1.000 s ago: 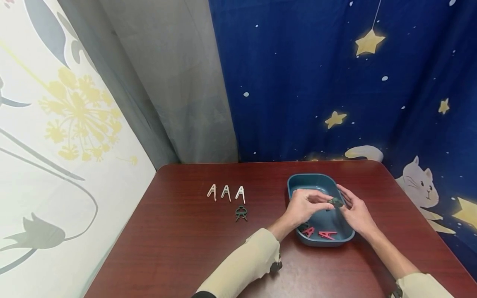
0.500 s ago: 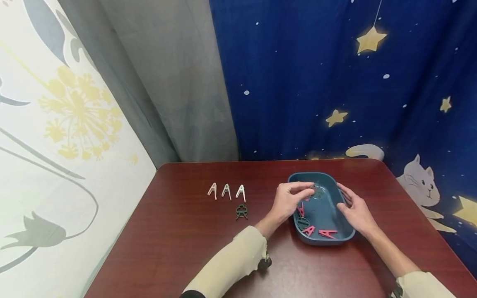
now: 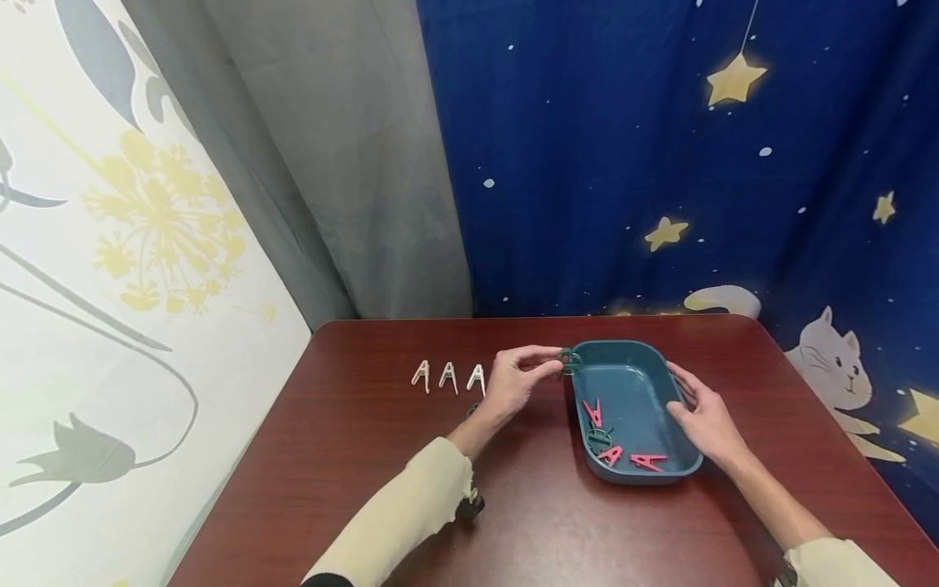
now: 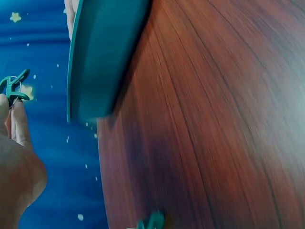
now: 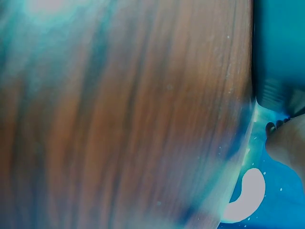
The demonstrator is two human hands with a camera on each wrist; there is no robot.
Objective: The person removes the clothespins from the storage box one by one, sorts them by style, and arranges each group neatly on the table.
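- Red clips (image 3: 642, 461) lie in the blue tray (image 3: 637, 408).
- The right hand (image 3: 706, 420) holds the tray wall between thumb and fingers.
- The left hand (image 3: 512, 380), fingertips almost together, pinches a green clip (image 3: 570, 362) at the far left rim.

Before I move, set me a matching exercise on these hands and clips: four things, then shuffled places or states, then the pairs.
1. Left hand
2. Right hand
3. Red clips
4. White clips

A. lined up on the table
B. pinching a green clip
C. inside the blue tray
D. holding the tray's side

Pairs: 1-B, 2-D, 3-C, 4-A
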